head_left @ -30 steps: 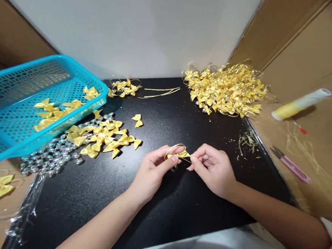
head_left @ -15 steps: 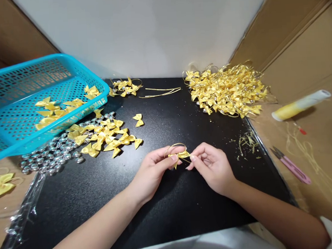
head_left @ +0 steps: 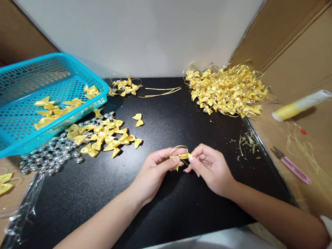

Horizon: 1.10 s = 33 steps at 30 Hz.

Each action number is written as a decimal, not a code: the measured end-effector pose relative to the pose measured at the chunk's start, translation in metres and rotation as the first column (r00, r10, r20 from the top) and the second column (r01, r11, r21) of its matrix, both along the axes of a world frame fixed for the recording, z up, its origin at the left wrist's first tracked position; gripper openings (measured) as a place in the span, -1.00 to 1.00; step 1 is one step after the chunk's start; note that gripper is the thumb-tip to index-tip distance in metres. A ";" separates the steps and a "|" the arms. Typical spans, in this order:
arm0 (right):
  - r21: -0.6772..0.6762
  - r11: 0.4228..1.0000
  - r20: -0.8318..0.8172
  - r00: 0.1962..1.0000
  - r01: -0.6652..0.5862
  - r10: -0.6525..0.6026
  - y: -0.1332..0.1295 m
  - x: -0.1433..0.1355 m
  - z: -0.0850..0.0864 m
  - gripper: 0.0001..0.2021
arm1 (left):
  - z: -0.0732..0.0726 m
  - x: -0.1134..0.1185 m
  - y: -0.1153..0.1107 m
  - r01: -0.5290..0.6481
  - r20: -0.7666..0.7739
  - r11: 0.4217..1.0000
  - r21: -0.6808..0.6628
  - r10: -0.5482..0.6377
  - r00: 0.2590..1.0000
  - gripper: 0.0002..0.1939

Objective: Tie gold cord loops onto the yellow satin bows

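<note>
Above the middle of the black tabletop point(head_left: 172, 211), a yellow ribbon bow point(head_left: 183, 156) is held between both hands. My left hand point(head_left: 155, 170) is closed, its thumb pressing the bow's left side against the fingers. A thin gold cord point(head_left: 177, 147) loops up over the bow. My right hand point(head_left: 211, 168) is closed too, pinching the right end of the bow between thumb and forefinger. Whether a bead sits under the fingers is hidden. Nearest on the table is a pile of loose yellow bows point(head_left: 107, 136) to the left.
A blue basket point(head_left: 8, 148) with a few bows stands at left, beside silver beads point(head_left: 51, 155). Bows with cords form a heap point(head_left: 226, 90) at back right. Cut cords point(head_left: 163, 91) lie at the back. Pink thread snips point(head_left: 292, 167) and a yellow-white roll point(head_left: 301, 105) lie at right.
The bow has shifted slightly right and turned a little in my fingers. My right fingertips now press on its right end. Everything else stays in place.
</note>
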State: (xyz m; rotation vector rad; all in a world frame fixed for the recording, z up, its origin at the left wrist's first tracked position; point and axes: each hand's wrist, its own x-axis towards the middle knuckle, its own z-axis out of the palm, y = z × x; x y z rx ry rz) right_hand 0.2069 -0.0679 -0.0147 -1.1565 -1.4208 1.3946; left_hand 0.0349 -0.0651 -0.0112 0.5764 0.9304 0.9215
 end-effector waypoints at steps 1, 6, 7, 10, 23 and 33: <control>-0.020 1.000 -0.010 1.000 -0.007 0.007 0.000 0.000 -0.001 -0.70 | 0.000 0.000 0.000 0.002 0.007 1.000 0.004 -0.002 1.000 -0.81; -0.069 0.996 -0.051 0.998 -0.050 0.047 0.002 0.000 -0.004 -0.64 | 0.000 0.001 -0.001 0.012 0.032 0.999 0.037 -0.013 0.999 -0.85; -0.067 0.996 -0.061 0.997 -0.060 0.056 0.002 -0.001 -0.005 -0.63 | 0.000 0.001 -0.001 0.017 0.036 0.999 0.044 -0.019 0.999 -0.86; -0.049 0.996 -0.081 0.994 -0.079 0.075 0.002 -0.002 -0.004 -0.62 | -0.001 0.003 -0.003 0.052 0.035 0.997 0.057 -0.054 0.998 -0.87; -0.077 0.996 -0.151 0.988 -0.048 0.036 0.004 -0.004 -0.007 -0.70 | -0.002 0.001 -0.004 0.005 0.004 0.989 0.149 -0.005 1.000 -0.76; -0.093 0.995 -0.184 0.983 -0.040 0.023 0.004 -0.001 -0.012 -0.73 | -0.007 0.000 -0.003 -0.019 0.018 0.985 0.169 0.016 1.000 -0.86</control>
